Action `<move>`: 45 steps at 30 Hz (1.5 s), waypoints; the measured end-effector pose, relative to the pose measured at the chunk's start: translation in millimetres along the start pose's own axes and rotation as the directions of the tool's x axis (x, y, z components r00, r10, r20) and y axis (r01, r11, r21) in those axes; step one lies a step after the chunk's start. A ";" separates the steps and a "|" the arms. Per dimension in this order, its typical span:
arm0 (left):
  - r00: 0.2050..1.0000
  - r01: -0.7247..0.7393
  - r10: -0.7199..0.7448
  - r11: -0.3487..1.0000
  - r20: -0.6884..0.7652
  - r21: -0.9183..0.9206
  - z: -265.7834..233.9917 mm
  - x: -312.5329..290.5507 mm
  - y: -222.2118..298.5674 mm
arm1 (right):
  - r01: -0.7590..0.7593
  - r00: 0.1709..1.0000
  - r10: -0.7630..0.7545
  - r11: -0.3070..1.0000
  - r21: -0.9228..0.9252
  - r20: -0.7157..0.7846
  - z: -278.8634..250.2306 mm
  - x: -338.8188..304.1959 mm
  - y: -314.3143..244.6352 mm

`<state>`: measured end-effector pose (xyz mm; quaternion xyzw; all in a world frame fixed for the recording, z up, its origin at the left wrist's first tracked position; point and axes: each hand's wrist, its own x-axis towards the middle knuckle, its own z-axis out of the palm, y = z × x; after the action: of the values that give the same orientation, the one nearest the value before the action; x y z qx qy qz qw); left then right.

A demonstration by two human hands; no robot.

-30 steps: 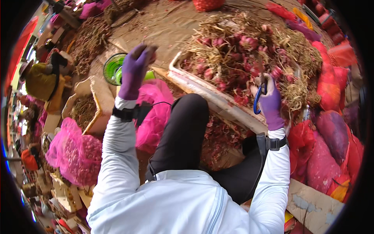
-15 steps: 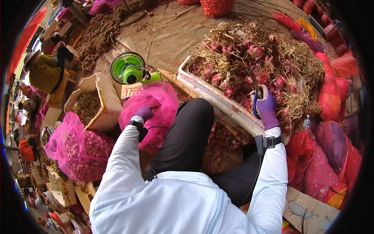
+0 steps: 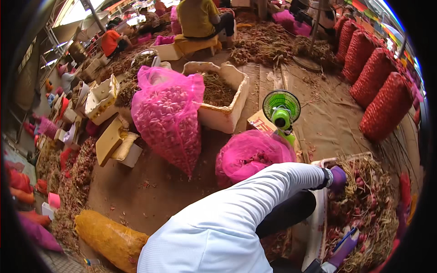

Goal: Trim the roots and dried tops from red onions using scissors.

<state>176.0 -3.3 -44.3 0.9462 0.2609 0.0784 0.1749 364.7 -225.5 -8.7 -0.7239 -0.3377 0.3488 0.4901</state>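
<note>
Shallots with dry, straw-like tops (image 3: 366, 204) are heaped in a white foam tray (image 3: 317, 223) at the right. Reaching across to the tray's far end, my left hand (image 3: 337, 179), in a purple glove, is at the heap; its fingers are hidden. My right hand (image 3: 347, 250), gloved in purple too, is low over the near part of the heap, closed round blue-handled scissors (image 3: 344, 240). The scissor blades are hard to make out. Left of the tray, an open pink mesh bag (image 3: 230, 161) has some shallots inside.
A small green fan (image 3: 282, 111) stands behind the open bag. Further left are a full pink mesh bag (image 3: 168, 118) and a white foam box (image 3: 227, 116) of dry trimmings. Full red sacks (image 3: 387, 107) line the far right. A person in yellow (image 3: 196, 18) sits at the back.
My left hand has left the pink mesh bag and moved right to the shallot heap. The scissors remain in my right hand. The view has swung left.
</note>
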 end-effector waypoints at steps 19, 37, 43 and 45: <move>0.975 0.135 -0.221 0.715 -0.038 -0.686 -15.9 -22.4 9.7 | 0.156 0.980 -0.171 0.978 0.138 0.104 98.7 60.4 -17.8; 0.976 0.196 -0.219 0.834 0.017 -0.516 -58.5 -65.9 39.7 | 0.309 0.948 -0.288 0.936 -0.168 0.135 131.6 56.6 -39.3; 0.966 0.250 -0.245 0.821 0.080 -0.513 -94.8 -100.3 38.6 | 0.315 0.947 -0.294 0.927 -0.204 0.126 139.9 49.9 -41.5; 0.973 0.206 -0.228 0.750 0.047 -0.628 -85.4 -84.0 30.5 | 0.173 0.975 -0.180 0.983 0.064 0.132 121.4 48.1 -37.3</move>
<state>98.2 -46.7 41.4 0.7951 0.3304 0.1554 0.4842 283.1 -117.1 -15.3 -0.6524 -0.4245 0.3614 0.5133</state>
